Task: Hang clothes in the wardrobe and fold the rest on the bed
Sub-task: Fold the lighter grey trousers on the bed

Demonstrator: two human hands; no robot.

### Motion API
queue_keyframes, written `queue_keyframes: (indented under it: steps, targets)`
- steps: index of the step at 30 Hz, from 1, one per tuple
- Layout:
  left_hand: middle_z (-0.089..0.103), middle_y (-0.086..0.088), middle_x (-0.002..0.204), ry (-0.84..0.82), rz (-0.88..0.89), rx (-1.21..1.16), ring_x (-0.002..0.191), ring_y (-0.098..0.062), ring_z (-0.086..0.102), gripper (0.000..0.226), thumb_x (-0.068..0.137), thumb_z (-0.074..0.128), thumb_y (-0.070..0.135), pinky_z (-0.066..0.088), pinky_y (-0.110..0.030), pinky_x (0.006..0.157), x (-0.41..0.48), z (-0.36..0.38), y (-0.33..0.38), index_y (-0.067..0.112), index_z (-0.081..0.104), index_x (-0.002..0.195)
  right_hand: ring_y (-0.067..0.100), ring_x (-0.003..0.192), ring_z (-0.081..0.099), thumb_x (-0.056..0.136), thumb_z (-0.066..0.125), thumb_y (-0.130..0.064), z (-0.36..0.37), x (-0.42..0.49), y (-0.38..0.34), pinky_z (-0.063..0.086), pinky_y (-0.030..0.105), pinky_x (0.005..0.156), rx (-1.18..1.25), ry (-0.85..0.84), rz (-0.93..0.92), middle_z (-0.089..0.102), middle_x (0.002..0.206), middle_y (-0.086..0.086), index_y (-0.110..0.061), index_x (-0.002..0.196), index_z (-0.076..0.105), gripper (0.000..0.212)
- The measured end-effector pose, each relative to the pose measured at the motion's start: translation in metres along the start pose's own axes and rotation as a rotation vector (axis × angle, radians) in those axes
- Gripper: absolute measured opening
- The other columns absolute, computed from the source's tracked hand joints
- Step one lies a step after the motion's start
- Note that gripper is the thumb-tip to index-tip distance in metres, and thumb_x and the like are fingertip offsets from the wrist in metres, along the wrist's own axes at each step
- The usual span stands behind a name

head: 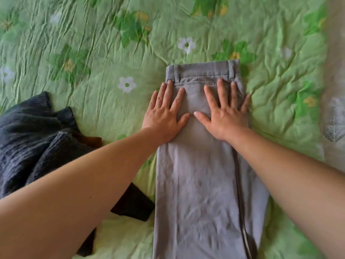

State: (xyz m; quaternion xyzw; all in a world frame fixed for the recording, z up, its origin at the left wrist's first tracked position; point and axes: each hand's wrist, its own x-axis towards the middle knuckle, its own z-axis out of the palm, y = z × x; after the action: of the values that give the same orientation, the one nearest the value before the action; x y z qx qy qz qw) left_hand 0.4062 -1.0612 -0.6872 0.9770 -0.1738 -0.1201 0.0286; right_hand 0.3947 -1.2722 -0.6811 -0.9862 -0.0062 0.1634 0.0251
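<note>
Grey trousers (197, 184) lie folded lengthwise on the green flowered bedspread (104, 58), waistband at the far end. My left hand (165, 113) lies flat with spread fingers on the trousers' left edge, just below the waistband. My right hand (225, 113) presses flat on the right side at the same height. The thumbs almost meet over the middle of the cloth. Neither hand grips anything.
A dark grey knitted sweater (28, 139) lies crumpled at the left. A dark brown or black garment (132, 204) shows beneath my left forearm. The bedspread's right edge (324, 90) borders a pale patterned surface.
</note>
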Motion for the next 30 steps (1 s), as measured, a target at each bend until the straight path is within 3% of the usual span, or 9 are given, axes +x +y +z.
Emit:
queue_keyframes:
  steps: [4, 7, 11, 13, 20, 23, 26, 28, 30]
  targets:
    - [-0.016, -0.014, 0.166, -0.015, -0.002, 0.026, 0.154, -0.028, -0.014, 0.078, 0.100, 0.015, 0.066, 0.002, -0.047, 0.126, -0.002, -0.008, 0.003, 0.023, -0.009, 0.160, 0.035, 0.151, -0.025, 0.088, 0.009, -0.084, -0.009, -0.001, -0.001, -0.008, 0.072, 0.114, -0.002, -0.056, -0.007, -0.029, 0.165, -0.001, -0.041, 0.157, -0.014, 0.084]
    - [-0.017, -0.014, 0.166, 0.017, -0.014, 0.046, 0.154, -0.030, -0.015, 0.075, 0.102, 0.023, 0.059, 0.004, -0.048, 0.125, -0.022, -0.015, 0.016, 0.019, -0.001, 0.161, 0.040, 0.154, -0.011, 0.096, 0.016, -0.073, -0.004, -0.039, -0.011, -0.003, 0.071, 0.116, -0.023, 0.073, -0.004, -0.013, 0.169, 0.009, -0.028, 0.162, 0.004, 0.080]
    - [0.001, -0.019, 0.167, 0.067, 0.090, -0.016, 0.155, -0.035, -0.002, 0.070, 0.102, 0.032, 0.051, 0.012, -0.055, 0.123, -0.125, 0.008, 0.052, 0.014, 0.019, 0.160, 0.039, 0.155, 0.001, 0.097, 0.028, -0.069, 0.034, -0.151, -0.024, 0.002, 0.069, 0.118, 0.060, 0.128, -0.133, 0.003, 0.169, 0.014, -0.024, 0.161, 0.020, 0.079]
    - [0.000, -0.017, 0.167, -0.002, 0.086, -0.037, 0.155, -0.032, -0.005, 0.069, 0.102, 0.031, 0.053, 0.014, -0.059, 0.122, -0.195, 0.032, 0.069, 0.018, 0.017, 0.161, 0.039, 0.155, 0.004, 0.096, 0.033, -0.069, 0.057, -0.213, -0.020, 0.006, 0.069, 0.119, 0.044, 0.097, -0.193, 0.006, 0.169, 0.015, -0.028, 0.161, 0.020, 0.078]
    - [-0.009, -0.020, 0.166, -0.110, -0.127, -0.097, 0.154, -0.036, 0.002, 0.066, 0.102, 0.025, 0.059, 0.014, -0.046, 0.123, -0.305, 0.053, 0.094, 0.031, 0.011, 0.161, 0.042, 0.154, 0.006, 0.097, 0.037, -0.068, 0.088, -0.330, 0.018, 0.016, 0.065, 0.119, 0.037, 0.025, -0.208, 0.010, 0.166, 0.023, -0.025, 0.160, 0.022, 0.078]
    - [-0.003, -0.015, 0.166, -0.121, -0.260, -0.289, 0.152, -0.035, 0.013, 0.058, 0.104, 0.041, 0.047, 0.024, -0.042, 0.119, -0.328, 0.043, 0.107, 0.035, 0.022, 0.158, 0.048, 0.149, 0.019, 0.097, 0.054, -0.056, 0.082, -0.348, 0.020, 0.028, 0.057, 0.116, 0.186, 0.010, -0.082, 0.016, 0.162, 0.030, -0.027, 0.158, 0.033, 0.071]
    - [0.029, -0.001, 0.149, -0.064, -0.560, -0.787, 0.137, -0.026, 0.036, 0.037, 0.103, 0.046, 0.023, 0.037, -0.036, 0.114, -0.339, 0.017, 0.113, 0.036, 0.052, 0.137, 0.036, 0.127, 0.046, 0.097, 0.062, -0.032, 0.063, -0.341, 0.023, 0.041, 0.043, 0.103, 0.578, -0.092, 0.231, 0.044, 0.144, 0.023, -0.030, 0.142, 0.055, 0.046]
    - [0.045, 0.002, 0.131, -0.043, -0.736, -1.061, 0.115, -0.019, 0.051, 0.038, 0.103, 0.037, 0.016, 0.051, -0.038, 0.095, -0.340, -0.004, 0.111, 0.039, 0.061, 0.122, 0.021, 0.087, 0.058, 0.105, 0.049, -0.026, 0.040, -0.331, 0.030, 0.051, 0.037, 0.078, 1.004, -0.203, 0.404, 0.064, 0.107, 0.011, -0.029, 0.126, 0.063, 0.025]
    - [0.052, -0.002, 0.128, -0.095, -0.795, -1.281, 0.103, -0.022, 0.057, 0.047, 0.103, 0.029, 0.008, 0.058, -0.037, 0.072, -0.339, -0.020, 0.100, 0.034, 0.066, 0.116, 0.010, 0.060, 0.049, 0.105, 0.044, -0.011, 0.019, -0.326, 0.038, 0.049, 0.030, 0.052, 1.300, -0.388, 0.465, 0.053, 0.081, 0.003, -0.026, 0.125, 0.065, 0.033]
